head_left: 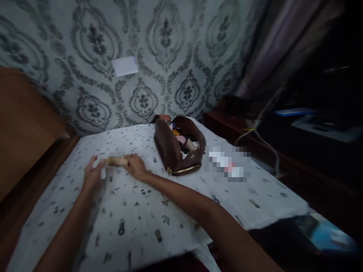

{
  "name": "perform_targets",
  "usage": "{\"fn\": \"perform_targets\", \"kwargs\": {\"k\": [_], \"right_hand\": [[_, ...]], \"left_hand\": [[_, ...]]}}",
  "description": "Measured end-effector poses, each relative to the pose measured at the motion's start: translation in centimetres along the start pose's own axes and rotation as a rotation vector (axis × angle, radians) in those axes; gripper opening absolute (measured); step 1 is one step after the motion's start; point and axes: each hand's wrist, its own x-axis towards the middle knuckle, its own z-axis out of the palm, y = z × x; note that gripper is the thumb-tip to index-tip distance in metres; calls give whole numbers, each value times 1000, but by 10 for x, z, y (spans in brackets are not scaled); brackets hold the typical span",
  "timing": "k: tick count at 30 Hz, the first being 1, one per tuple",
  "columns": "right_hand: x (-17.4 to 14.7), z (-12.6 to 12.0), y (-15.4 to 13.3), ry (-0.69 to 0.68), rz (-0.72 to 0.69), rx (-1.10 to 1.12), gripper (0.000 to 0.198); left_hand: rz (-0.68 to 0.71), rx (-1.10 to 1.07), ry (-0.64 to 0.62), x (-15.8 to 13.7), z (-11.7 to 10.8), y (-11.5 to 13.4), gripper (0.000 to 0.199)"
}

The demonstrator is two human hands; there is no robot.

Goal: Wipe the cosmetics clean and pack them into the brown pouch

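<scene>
A beige tube-shaped item [117, 161] lies level between my hands, a little above or on the patterned cloth; blur hides which. My right hand [136, 166] is closed round its right end. At the other end, my left hand [93, 173] has its thumb and a finger spread apart, the thumb touching or very near the tube. Something pale shows just under that thumb, too blurred to name. To the right stands a brown zip bag [185, 164], gaping open, with several small cosmetic-like items inside.
White printed cloth [136, 226] covers the table. A pixelated white and pink item [227, 163] lies right of the bag. Patterned wallpaper [167, 45] rises behind, with a white card [125, 66]. A brown panel [25, 124] borders the left; a pale cable [268, 141] hangs at right.
</scene>
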Motion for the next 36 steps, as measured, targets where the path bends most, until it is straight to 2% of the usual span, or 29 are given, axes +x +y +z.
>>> {"fn": "perform_targets", "kwargs": {"k": [1, 2, 5, 6, 10, 13, 15, 18, 21, 26, 36], "right_hand": [[-3, 0, 0, 13, -10, 29, 35], [-6, -1, 1, 29, -23, 63, 39], [-24, -3, -1, 75, -55, 210, 35], [-32, -4, -2, 87, -49, 414, 33], [-62, -11, -9, 0, 165, 1111, 42], [-76, -15, -11, -13, 309, 1394, 47], [-81, -16, -8, -3, 350, 1479, 48], [-86, -17, -2, 43, 345, 1453, 46], [-89, -18, 2, 98, 259, 1291, 40], [-91, -21, 2, 105, 88, 1109, 31], [-92, -25, 2, 232, -15, 902, 31]], "left_hand": [[-115, -174, -59, -11, 5, 3, 66], [-171, -329, -88, -22, 11, 7, 66], [-138, -589, -226, -48, 24, 17, 60], [-109, -621, -259, -54, 26, 19, 58], [82, -528, -351, -72, 28, 21, 49], [319, -332, -376, -83, 30, 20, 37], [466, -225, -383, -89, 33, 19, 33], [623, -105, -365, -97, 38, 16, 32], [676, -41, -338, -101, 40, 14, 30], [588, -80, -330, -104, 37, 17, 28], [411, -173, -393, -101, 32, 20, 38]]}}
